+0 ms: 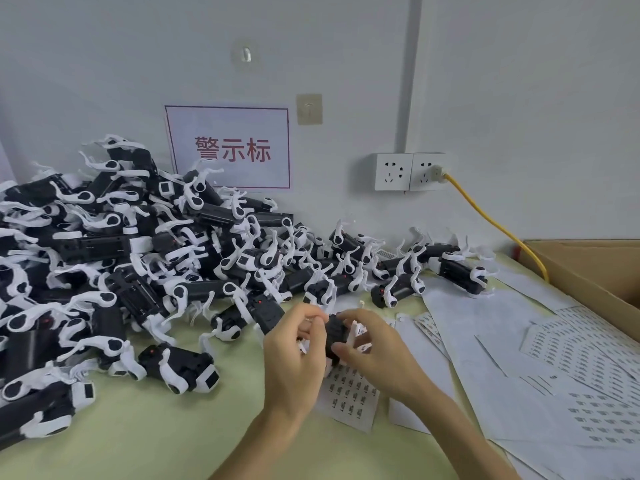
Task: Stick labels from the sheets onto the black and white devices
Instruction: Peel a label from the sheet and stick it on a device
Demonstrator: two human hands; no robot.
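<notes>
step in hand: one held device (335,332) is being labelled, by the look of it. It is kept up between both hands, just above the label sheet (349,396) at the near middle of the table (156,427).

left hand (294,355): fingers are curled, with thumb and forefinger pinched together at the device's left end. Whether a label is caught in that pinch can't be told, it's too small.

right hand (374,355): fingers are wrapped round the device's right side and the thumb is laid across its near face.

next move, as a guess: a label needs to be pressed flat on the black body and smoothed down. Then the device gets put aside and a fresh one is taken from the heap.

progress, judged: early days, loads are left.

devices counted: one is in hand. The heap of devices (121,254) on the left and along the wall is dozens deep, way too tangled for an exact count.

sheets counted: one lies under the hands. The loose sheets (588,368) are overlapped to the right, at least four printed ones, and the total can't be told.

other stuff: one cardboard box (588,268) on the far right, two wall sockets (410,171), one yellow cable (498,226) plugged in, one sign (228,147).
</notes>
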